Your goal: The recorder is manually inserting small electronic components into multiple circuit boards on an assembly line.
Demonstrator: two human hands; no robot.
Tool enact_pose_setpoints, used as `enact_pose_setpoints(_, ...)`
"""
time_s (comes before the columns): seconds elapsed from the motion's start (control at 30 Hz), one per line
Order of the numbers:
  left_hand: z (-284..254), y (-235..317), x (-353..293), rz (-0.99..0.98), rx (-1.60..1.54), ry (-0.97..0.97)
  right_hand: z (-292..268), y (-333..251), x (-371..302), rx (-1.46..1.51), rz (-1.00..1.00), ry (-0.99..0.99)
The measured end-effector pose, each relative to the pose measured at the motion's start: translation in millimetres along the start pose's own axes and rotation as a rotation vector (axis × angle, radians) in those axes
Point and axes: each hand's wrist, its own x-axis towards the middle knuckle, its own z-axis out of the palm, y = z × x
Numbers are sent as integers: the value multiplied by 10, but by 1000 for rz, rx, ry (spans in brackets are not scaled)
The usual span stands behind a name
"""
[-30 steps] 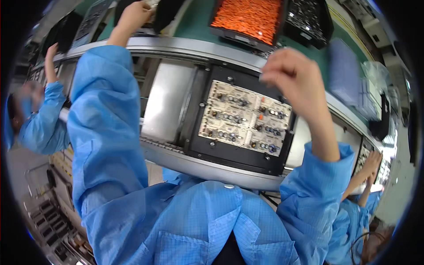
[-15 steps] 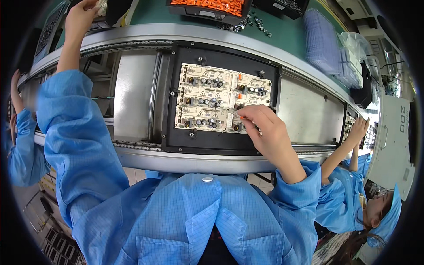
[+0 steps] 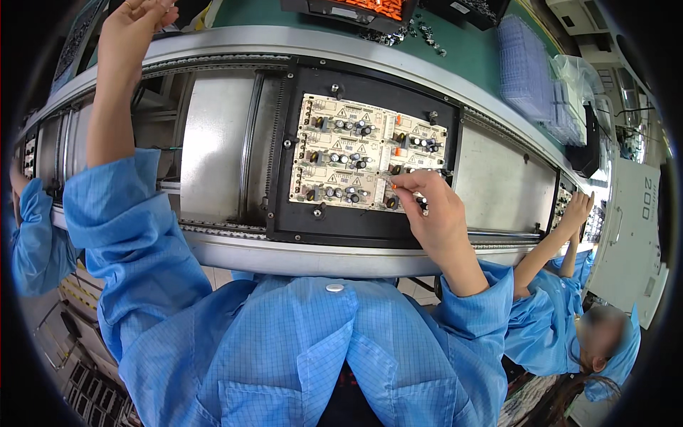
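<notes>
A cream circuit board panel [image 3: 341, 146] lies in a black carrier frame [image 3: 356, 229] on the conveyor in front of me. Capacitors and other small parts stand on it, among them an orange-and-white component [image 3: 399, 151]. Low over the panel's right half, my right hand [image 3: 437, 217] is closed in a pinch on a small orange component [image 3: 393, 186]; whether it touches the board I cannot tell. My left hand [image 3: 135, 32] reaches to the far left at the picture's top edge. Its fingers are bent together, with something small and whitish at the tips that I cannot make out.
Beyond the conveyor rail [image 3: 249, 43], a black bin of orange parts [image 3: 373, 8] stands on the green bench [image 3: 284, 16], with loose metallic parts [image 3: 427, 39] beside it. Clear plastic trays [image 3: 525, 67] are stacked at far right. Co-workers' arms [image 3: 548, 249] are at both sides.
The view has shifted slightly, so the panel and bins appear a little higher and farther right. My right hand stays over the panel's right half. My left forearm shows more bare wrist below the sleeve.
</notes>
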Motion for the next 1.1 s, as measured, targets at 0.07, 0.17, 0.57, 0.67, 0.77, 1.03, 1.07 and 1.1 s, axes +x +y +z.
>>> enact_pose_setpoints(0.07,9,-5,-64,-20,-21,-50,7,-9,1,2,7,2)
enact_pose_setpoints(0.17,-18,38,-226,-60,-49,-137,10,-41,11,32,-8,3)
enact_pose_setpoints(0.57,598,541,-830,-274,-170,-451,68,-6,-19,-16,-13,77)
enact_pose_setpoints(0.67,638,596,-836,-256,-121,-503,50,7,2,-15,3,104)
enact_pose_setpoints(0.77,618,605,-902,-239,-188,-634,-35,-9,47,6,5,124)
enact_pose_setpoints(1.03,796,811,-1092,-350,-220,-447,-633,691,1260,-284,-142,316)
enact_pose_setpoints(1.07,828,869,-1080,-354,-191,-458,-681,840,1421,-278,-145,326)
enact_pose_setpoints(1.1,847,930,-1067,-348,-180,-450,-683,997,1568,-299,-189,306)
